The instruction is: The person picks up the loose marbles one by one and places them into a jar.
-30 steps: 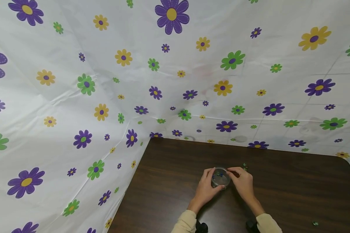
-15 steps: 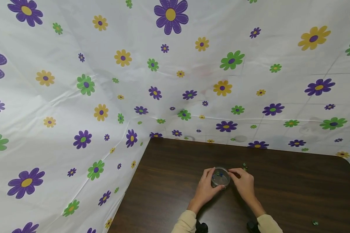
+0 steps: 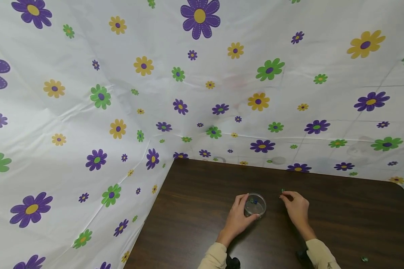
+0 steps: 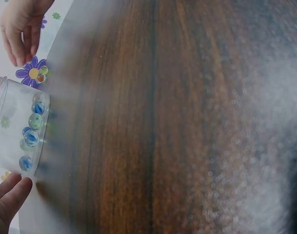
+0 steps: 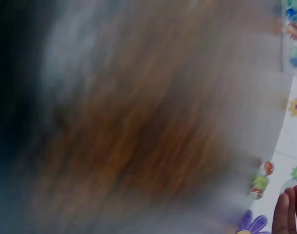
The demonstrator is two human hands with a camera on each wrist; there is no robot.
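Right hand (image 3: 297, 210) moved from jar (image 4: 11, 114) toward loose marbles (image 5: 260, 182), its hold unclear; left hand (image 3: 238, 215) clasps jar; right-wrist view, unlike head, shows red marble (image 5: 294, 31) inside.

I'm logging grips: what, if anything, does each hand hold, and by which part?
The left hand holds the clear jar by its side wall. The right hand is near loose marbles; whether it pinches one cannot be told.

High head, low wrist views share the container (image 4: 12, 105).
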